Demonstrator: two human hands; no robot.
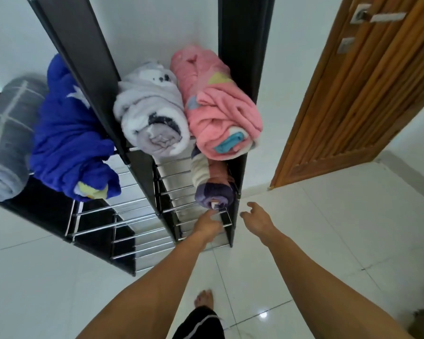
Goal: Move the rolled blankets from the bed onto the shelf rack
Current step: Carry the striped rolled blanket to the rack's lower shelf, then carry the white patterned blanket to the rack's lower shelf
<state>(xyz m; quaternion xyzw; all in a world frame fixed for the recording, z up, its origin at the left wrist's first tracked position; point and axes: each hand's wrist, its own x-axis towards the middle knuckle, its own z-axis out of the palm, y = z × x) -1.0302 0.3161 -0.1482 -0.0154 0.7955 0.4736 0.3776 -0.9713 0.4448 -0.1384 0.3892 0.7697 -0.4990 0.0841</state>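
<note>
A black shelf rack [142, 167] with chrome bars stands against the white wall. On its upper shelves lie rolled blankets: a grey checked one [8, 138], a blue one [69, 138], a white-grey one [152, 113] and a pink one [218, 111]. One shelf lower sits a purple and cream rolled blanket [212, 184]. My left hand [209, 225] reaches just below that roll's front end, fingers loose, holding nothing. My right hand [256, 217] hovers open to the right of the rack, apart from the roll.
A wooden door [353, 94] stands open to the right of the rack. The floor [328, 228] is glossy white tile. My bare foot [203, 298] and a dark trouser leg show at the bottom. The bed is out of view.
</note>
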